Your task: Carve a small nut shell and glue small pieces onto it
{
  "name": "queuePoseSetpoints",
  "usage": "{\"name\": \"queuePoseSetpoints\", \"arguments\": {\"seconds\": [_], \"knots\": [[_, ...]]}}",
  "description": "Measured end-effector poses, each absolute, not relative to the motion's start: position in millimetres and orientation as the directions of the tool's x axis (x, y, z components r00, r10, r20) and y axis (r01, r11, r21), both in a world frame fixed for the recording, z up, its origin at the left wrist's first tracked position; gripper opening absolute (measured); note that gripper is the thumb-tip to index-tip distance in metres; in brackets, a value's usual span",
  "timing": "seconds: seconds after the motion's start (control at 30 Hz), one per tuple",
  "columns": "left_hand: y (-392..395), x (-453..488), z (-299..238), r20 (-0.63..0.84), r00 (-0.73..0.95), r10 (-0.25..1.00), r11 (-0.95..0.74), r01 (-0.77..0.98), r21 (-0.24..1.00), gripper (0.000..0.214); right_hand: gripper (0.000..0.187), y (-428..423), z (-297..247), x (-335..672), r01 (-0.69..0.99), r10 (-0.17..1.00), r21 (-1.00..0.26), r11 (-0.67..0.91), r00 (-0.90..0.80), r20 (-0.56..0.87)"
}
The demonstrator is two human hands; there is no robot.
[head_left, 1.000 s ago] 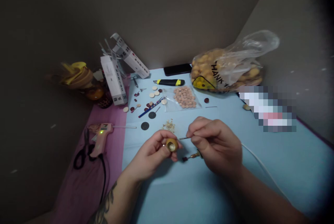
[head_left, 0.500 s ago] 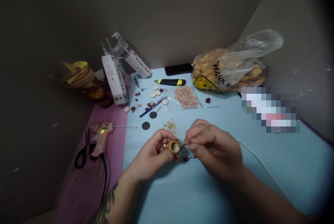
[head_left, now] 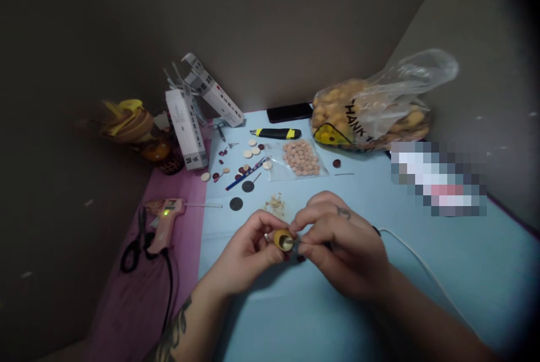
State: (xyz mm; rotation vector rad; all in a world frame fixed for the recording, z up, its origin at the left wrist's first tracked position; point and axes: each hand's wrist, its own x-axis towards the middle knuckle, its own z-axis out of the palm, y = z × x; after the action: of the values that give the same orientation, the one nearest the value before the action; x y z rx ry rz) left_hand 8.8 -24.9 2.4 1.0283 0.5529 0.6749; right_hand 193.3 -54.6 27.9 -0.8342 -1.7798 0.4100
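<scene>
My left hand (head_left: 253, 249) is closed round a small yellow-brown hollow shell (head_left: 278, 240), pinching it between thumb and fingers. The opening faces toward my right hand, and its inside looks pale. My right hand (head_left: 346, 249) is closed in a pinch on a thin metal tool (head_left: 297, 242), whose tip is at the shell's opening; most of the tool is hidden by the fingers. A small dark red piece (head_left: 301, 259) shows just below the fingertips. Pale crumbs (head_left: 275, 204) lie on the blue mat (head_left: 270, 322) beyond the shell.
A pink glue gun (head_left: 166, 224) lies left. Behind are white boxes (head_left: 188, 131), a utility knife (head_left: 276, 134), a black phone (head_left: 289, 113), a bag of pinkish beads (head_left: 301, 157) and a bag of yellow-brown nut-like pieces (head_left: 358, 111). A white cable (head_left: 417, 260) runs near my right wrist.
My right hand has turned slightly and moved closer to the shell, bringing the tool's tip to the opening. The shell has shifted a little to the right in my left hand.
</scene>
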Motion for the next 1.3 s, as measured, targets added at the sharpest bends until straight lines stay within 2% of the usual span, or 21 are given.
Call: {"name": "queuePoseSetpoints", "arguments": {"seconds": [0.17,0.33,0.43,0.63,0.8,1.1,1.3], "knots": [[-25,9,1,-0.068,0.666,0.743,0.329,-0.275,0.903,0.021,0.014,-55,30,194,0.398,0.674,-0.562,0.725,-0.237,0.700],[-25,8,0,-0.038,0.664,0.747,0.332,-0.323,0.887,0.019,0.019,-58,22,190,0.452,0.654,-0.503,0.736,-0.284,0.701],[-25,7,-2,-0.040,0.660,0.750,0.329,-0.320,0.889,0.019,0.021,-59,16,188,0.485,0.636,-0.464,0.741,-0.286,0.716],[-23,7,-3,-0.057,0.656,0.752,0.322,-0.291,0.901,0.022,0.021,-57,13,187,0.493,0.634,-0.465,0.735,-0.257,0.729],[-23,7,-4,-0.046,0.649,0.759,0.296,-0.281,0.913,0.022,0.019,-58,13,185,0.559,0.606,-0.387,0.734,-0.281,0.744],[-21,4,-4,-0.095,0.606,0.790,0.263,-0.194,0.945,0.030,0.018,-51,14,180,0.427,0.645,-0.519,0.741,-0.236,0.727],[-20,4,-3,-0.110,0.601,0.792,0.265,-0.177,0.948,0.029,0.018,-51,12,179,0.469,0.616,-0.483,0.739,-0.181,0.767]]}}
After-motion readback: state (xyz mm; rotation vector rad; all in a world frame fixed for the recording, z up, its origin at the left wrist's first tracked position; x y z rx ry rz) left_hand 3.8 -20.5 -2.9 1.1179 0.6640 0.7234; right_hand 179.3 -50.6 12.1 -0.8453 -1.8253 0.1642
